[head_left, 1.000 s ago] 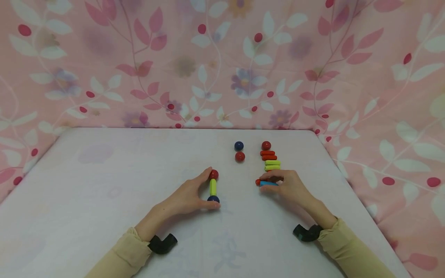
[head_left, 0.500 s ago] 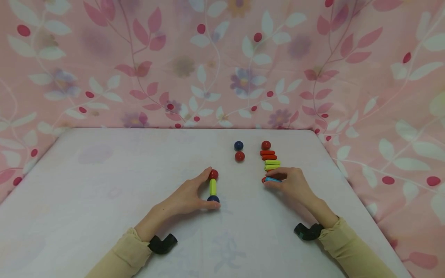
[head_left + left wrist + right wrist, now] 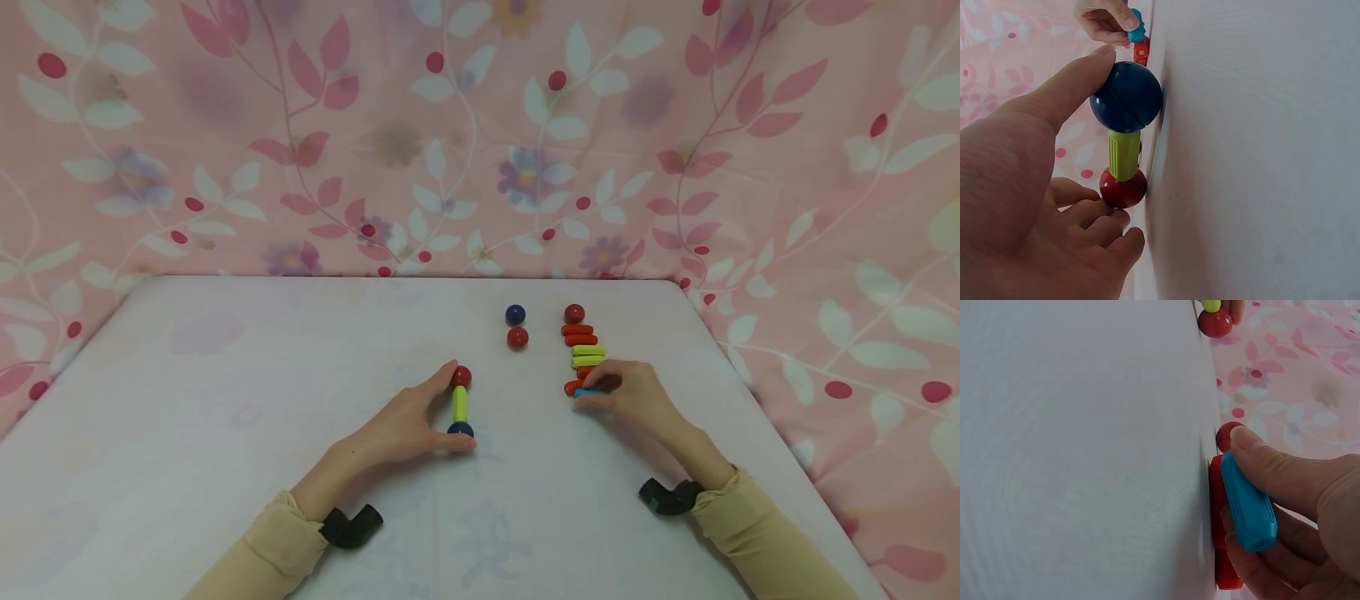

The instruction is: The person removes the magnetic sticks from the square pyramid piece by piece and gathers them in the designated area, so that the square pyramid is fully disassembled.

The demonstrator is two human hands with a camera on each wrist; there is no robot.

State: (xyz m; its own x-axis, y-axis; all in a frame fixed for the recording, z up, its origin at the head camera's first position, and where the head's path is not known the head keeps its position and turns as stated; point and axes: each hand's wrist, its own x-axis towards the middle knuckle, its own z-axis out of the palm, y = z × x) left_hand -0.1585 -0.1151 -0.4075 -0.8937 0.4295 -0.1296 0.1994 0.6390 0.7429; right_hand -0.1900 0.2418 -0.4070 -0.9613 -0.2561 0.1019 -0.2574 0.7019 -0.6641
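My left hand (image 3: 397, 427) holds a joined piece by its two ends: a red ball (image 3: 462, 377), a yellow-green stick (image 3: 460, 405) and a dark blue ball (image 3: 1127, 97). The thumb lies against the blue ball, a finger at the red one. At the right, my right hand (image 3: 637, 402) pinches a light blue stick (image 3: 1249, 503) between thumb and fingers. Close beside that lies a red stick (image 3: 573, 387), partly covered by the hand in the head view. Another red stick (image 3: 586, 372) lies just behind, also partly hidden.
Behind the right hand, yellow-green sticks (image 3: 588, 351), red sticks (image 3: 577, 330) and a red ball (image 3: 574, 313) form a row. To its left lie a blue ball (image 3: 515, 314) and a red ball (image 3: 517, 337). A floral cloth (image 3: 480, 167) hangs behind the white table (image 3: 225, 400).
My right hand has moved a little right with the light blue stick; the red stick beside it has shifted right, closer to the row. The left hand and its joined piece stay put.
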